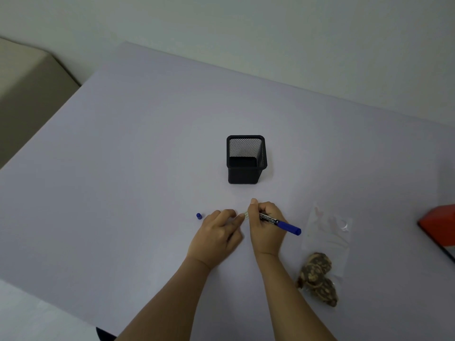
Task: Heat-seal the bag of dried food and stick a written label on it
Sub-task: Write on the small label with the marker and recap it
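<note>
My right hand grips a blue marker, its blue rear end pointing right. The marker's tip is hidden by my fingers, just above a small pale label on the table. My left hand lies beside it, fingertips touching the label's left edge. The marker's blue cap lies on the table left of my left hand. To the right lies a clear plastic bag with brown dried food bunched in its near end.
A black mesh pen holder stands upright behind my hands. A red box-like device sits at the right edge of the pale table. A beige surface lies beyond the table's left edge.
</note>
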